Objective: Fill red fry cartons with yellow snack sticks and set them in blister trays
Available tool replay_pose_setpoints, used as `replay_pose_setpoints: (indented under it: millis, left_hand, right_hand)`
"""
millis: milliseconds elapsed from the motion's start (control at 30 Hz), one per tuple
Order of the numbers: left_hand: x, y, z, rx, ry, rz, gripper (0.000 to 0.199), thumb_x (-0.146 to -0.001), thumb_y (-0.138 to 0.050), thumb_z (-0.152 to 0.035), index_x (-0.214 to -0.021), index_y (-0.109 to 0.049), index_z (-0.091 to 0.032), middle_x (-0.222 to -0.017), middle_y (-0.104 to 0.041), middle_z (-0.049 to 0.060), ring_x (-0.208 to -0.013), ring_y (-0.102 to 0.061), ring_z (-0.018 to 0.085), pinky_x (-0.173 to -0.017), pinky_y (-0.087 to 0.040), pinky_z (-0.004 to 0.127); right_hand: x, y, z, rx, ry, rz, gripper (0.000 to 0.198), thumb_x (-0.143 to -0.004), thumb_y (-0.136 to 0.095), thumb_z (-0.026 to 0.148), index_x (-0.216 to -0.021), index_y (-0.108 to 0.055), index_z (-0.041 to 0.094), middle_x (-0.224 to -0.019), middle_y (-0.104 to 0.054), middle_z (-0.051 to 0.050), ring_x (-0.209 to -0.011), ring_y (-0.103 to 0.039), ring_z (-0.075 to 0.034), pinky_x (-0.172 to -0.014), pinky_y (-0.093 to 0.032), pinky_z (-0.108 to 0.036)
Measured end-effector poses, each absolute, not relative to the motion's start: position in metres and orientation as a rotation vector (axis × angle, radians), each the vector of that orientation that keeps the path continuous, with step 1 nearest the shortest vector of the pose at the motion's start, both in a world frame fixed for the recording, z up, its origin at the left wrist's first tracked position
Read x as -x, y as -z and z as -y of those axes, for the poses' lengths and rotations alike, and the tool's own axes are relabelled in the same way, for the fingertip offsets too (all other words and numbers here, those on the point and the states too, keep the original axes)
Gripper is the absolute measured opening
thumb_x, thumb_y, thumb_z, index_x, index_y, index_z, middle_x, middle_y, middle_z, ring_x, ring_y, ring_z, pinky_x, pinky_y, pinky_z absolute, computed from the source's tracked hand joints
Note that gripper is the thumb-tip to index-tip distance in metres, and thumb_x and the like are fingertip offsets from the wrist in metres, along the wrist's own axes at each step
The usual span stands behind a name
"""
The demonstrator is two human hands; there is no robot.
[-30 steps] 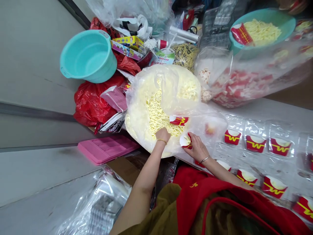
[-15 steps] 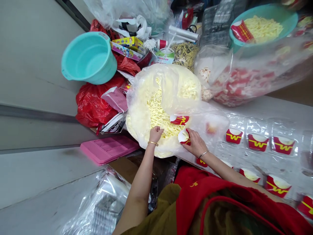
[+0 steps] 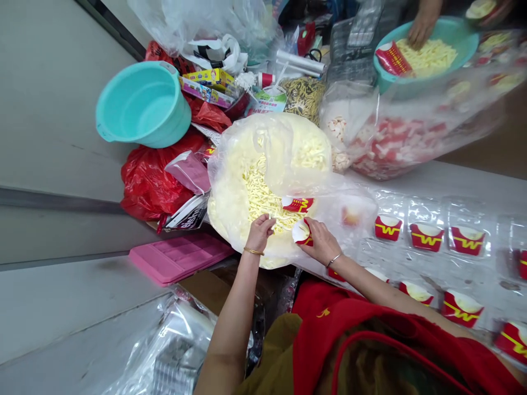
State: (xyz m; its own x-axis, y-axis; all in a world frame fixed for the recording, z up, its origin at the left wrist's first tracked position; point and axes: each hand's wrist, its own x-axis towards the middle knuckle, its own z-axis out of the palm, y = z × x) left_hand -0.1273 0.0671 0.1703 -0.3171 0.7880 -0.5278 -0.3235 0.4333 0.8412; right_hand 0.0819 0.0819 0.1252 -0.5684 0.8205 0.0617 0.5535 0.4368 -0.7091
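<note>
My right hand [image 3: 321, 242] grips a small red-and-white fries carton [image 3: 302, 232], its open top tilted toward my left hand. With fingers pinched together, my left hand [image 3: 259, 232] is over the near side of a heap of pale yellow fry-shaped sticks [image 3: 263, 192]. A pale bit shows at its fingertips. The sticks lie in a large clear plastic bag [image 3: 230, 142] with its mouth spread open. Another red carton with a yellow W [image 3: 298, 204] rests on the sticks, just beyond the carton in my right hand.
Clear plastic blister trays [image 3: 405, 252] with several red cartons spread to the right. An aqua basin [image 3: 144, 104] stands at left above red bags [image 3: 156, 178] and a pink tray [image 3: 177, 258]. A co-worker's hand [image 3: 424, 24] reaches into another aqua basin [image 3: 385, 82].
The view has shifted slightly. My left hand has turned a little, still pinched, and my right hand keeps the carton. A co-worker's hand has come into the far basin.
</note>
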Motion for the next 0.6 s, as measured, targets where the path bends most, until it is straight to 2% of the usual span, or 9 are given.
replay_pose_setpoints:
  millis: [167, 367, 500, 600]
  left_hand:
    - [0.102, -0.178, -0.067, -0.577, -1.103, -1.497, 0.026, -0.065, -0.069, -0.029, -0.068, -0.046, -0.016, -0.059, -0.036, -0.007, -0.05, -0.031, 0.004, -0.048, -0.026, 0.017]
    - [0.086, -0.187, -0.066, -1.393, -0.54, -1.836, 0.015, -0.068, -0.059, -0.019, -0.059, -0.048, -0.016, -0.052, -0.04, -0.006, -0.05, -0.035, 0.007, -0.052, -0.025, 0.022]
    - [0.077, -0.194, -0.067, -1.519, -0.38, -1.757, 0.015, -0.076, -0.057, -0.028, -0.067, -0.056, -0.017, -0.057, -0.05, -0.003, -0.055, -0.044, 0.01, -0.055, -0.032, 0.023]
    - [0.059, -0.19, -0.064, -1.548, -0.39, -1.801, 0.013, -0.079, -0.054, -0.024, -0.071, -0.062, -0.017, -0.067, -0.058, 0.001, -0.064, -0.051, 0.013, -0.063, -0.036, 0.024]
  right_hand:
    - [-0.072, -0.135, -0.081, 1.146, -0.987, 2.23, 0.073, -0.073, -0.066, 0.032, -0.134, -0.03, 0.014, -0.125, -0.048, -0.016, -0.11, -0.047, -0.03, -0.093, -0.045, -0.048]
    - [-0.075, -0.14, -0.081, 1.108, -0.936, 2.241, 0.067, -0.075, -0.064, 0.025, -0.133, -0.032, 0.015, -0.122, -0.05, -0.014, -0.111, -0.046, -0.029, -0.095, -0.043, -0.047]
    - [-0.081, -0.134, -0.079, 1.121, -0.904, 2.253, 0.067, -0.075, -0.064, 0.025, -0.133, -0.032, 0.013, -0.122, -0.049, -0.016, -0.11, -0.046, -0.03, -0.093, -0.044, -0.047]
    - [-0.086, -0.129, -0.076, 1.075, -0.912, 2.247, 0.063, -0.076, -0.06, 0.021, -0.133, -0.032, 0.014, -0.121, -0.051, -0.015, -0.109, -0.047, -0.029, -0.092, -0.044, -0.047]
